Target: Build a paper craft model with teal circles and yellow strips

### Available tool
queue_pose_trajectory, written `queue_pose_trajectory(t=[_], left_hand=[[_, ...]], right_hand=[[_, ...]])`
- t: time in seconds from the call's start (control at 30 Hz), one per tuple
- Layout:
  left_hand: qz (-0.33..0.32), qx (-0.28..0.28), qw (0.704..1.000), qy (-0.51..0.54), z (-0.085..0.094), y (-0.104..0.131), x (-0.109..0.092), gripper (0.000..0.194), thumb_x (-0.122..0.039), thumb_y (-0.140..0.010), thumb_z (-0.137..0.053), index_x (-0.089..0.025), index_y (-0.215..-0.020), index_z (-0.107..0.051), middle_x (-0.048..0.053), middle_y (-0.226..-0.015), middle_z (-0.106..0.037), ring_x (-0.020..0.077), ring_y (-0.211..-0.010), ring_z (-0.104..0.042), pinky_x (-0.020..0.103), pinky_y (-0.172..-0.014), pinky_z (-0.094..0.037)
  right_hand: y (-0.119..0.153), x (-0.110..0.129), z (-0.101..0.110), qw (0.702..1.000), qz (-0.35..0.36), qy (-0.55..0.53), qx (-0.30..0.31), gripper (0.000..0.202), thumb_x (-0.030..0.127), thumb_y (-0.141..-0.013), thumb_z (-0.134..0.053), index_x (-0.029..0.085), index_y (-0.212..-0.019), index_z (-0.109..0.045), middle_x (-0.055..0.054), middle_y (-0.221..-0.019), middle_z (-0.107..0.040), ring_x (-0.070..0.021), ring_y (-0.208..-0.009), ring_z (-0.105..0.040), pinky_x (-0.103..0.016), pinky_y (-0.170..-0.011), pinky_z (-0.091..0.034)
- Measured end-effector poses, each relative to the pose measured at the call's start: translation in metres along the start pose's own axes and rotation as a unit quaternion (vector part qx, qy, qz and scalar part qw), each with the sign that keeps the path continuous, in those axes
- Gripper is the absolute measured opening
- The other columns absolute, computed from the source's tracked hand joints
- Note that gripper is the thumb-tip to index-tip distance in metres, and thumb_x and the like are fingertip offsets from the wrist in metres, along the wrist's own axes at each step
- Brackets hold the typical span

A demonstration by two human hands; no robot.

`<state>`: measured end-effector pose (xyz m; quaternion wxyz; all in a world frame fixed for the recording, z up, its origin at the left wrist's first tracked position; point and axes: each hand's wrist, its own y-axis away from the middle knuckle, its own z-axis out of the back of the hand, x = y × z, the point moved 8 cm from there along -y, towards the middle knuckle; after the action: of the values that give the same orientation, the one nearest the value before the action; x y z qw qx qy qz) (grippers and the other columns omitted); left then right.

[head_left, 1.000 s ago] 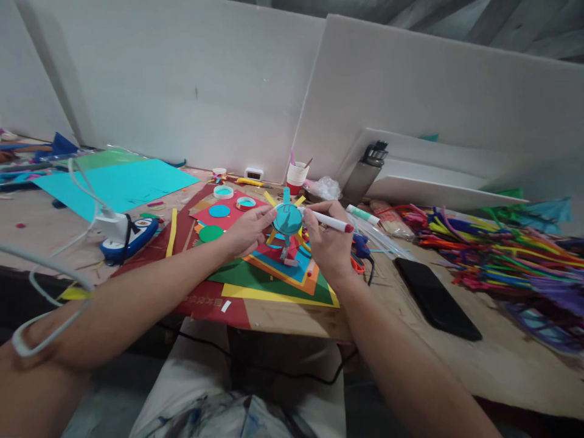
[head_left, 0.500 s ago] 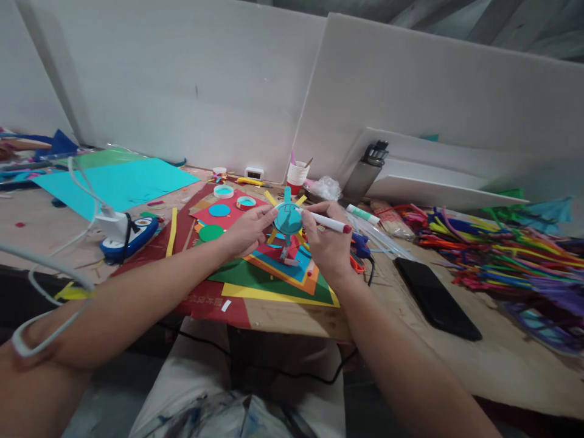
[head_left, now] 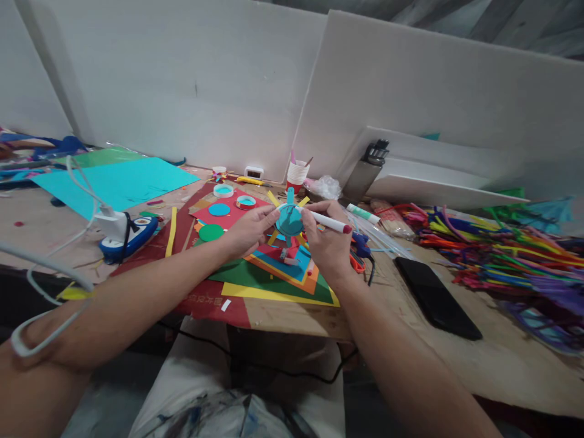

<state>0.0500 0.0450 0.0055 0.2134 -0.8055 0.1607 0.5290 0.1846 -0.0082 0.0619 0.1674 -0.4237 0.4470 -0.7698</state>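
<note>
Left hand (head_left: 253, 231) pinches the near-left edge of a turquoise disc (head_left: 289, 224) at the centre of the frame; the right hand (head_left: 331, 243) grips a marker (head_left: 328, 221), its red end pointing right. Whether its tip touches the disc cannot be told. Yellow strips stick out around the disc, which, with the right hand, hides part of the paper stack (head_left: 278, 281) below. Just left of centre lie a blue circle (head_left: 219, 210) and a green circle (head_left: 211, 233). Behind the disc stand cups (head_left: 297, 173) and, farther right, a bottle (head_left: 362, 177). A glue gun (head_left: 362, 245) lies close beside the right hand. Right of it, a phone (head_left: 435, 298) rests on the table (head_left: 381, 310); pipe cleaners (head_left: 497, 249) crowd the right edge. At lower left, a white cable (head_left: 43, 261) crosses in front of the left forearm.
</note>
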Motion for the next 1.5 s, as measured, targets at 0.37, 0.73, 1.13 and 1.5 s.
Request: queue_pose_trajectory(t=[0.37, 0.73, 1.13, 1.5], left_hand=[[-0.008, 0.001, 1.000, -0.002, 0.0007, -0.0005, -0.0006, 0.026, -0.037, -0.081, -0.070, -0.013, -0.090, -0.067, 0.001, -0.073, -0.065, 0.0075, -0.062, -0.058, 0.016, -0.056, -0.047], [-0.017, -0.011, 1.000, 0.017, 0.0024, -0.0010, -0.0037, 0.026, -0.036, -0.077, -0.074, -0.013, -0.083, -0.063, -0.002, -0.066, -0.061, 0.0057, -0.054, -0.053, 0.016, -0.051, -0.044], [-0.025, -0.010, 1.000, 0.011, 0.0046, -0.0019, -0.0051, 0.029, -0.039, -0.077, -0.074, -0.013, -0.085, -0.064, 0.000, -0.071, -0.064, 0.0060, -0.058, -0.055, 0.015, -0.052, -0.044], [-0.028, -0.007, 1.000, 0.010, 0.0075, -0.0027, -0.0036, 0.027, -0.037, -0.079, -0.073, -0.013, -0.086, -0.064, 0.001, -0.073, -0.065, 0.0076, -0.061, -0.058, 0.016, -0.056, -0.047]], right_hand=[[0.0006, -0.0025, -0.0030, 1.000, -0.010, -0.016, 0.016, 0.015, 0.034, -0.087, -0.061, 0.021, -0.081, -0.059, 0.000, -0.073, -0.065, -0.0145, -0.066, -0.060, -0.028, -0.060, -0.048], [0.0010, -0.0035, -0.0055, 0.999, -0.032, -0.029, 0.032, 0.014, 0.033, -0.086, -0.061, 0.021, -0.080, -0.056, 0.002, -0.069, -0.062, -0.0129, -0.060, -0.057, -0.026, -0.057, -0.045], [0.0010, -0.0028, -0.0044, 1.000, -0.010, 0.005, 0.026, 0.011, 0.029, -0.085, -0.061, 0.020, -0.079, -0.058, 0.001, -0.069, -0.063, -0.0136, -0.061, -0.058, -0.027, -0.057, -0.045], [0.0001, -0.0039, -0.0029, 0.999, -0.023, -0.009, 0.024, 0.011, 0.028, -0.085, -0.061, 0.020, -0.078, -0.058, 0.002, -0.068, -0.062, -0.0131, -0.060, -0.056, -0.026, -0.057, -0.043]])
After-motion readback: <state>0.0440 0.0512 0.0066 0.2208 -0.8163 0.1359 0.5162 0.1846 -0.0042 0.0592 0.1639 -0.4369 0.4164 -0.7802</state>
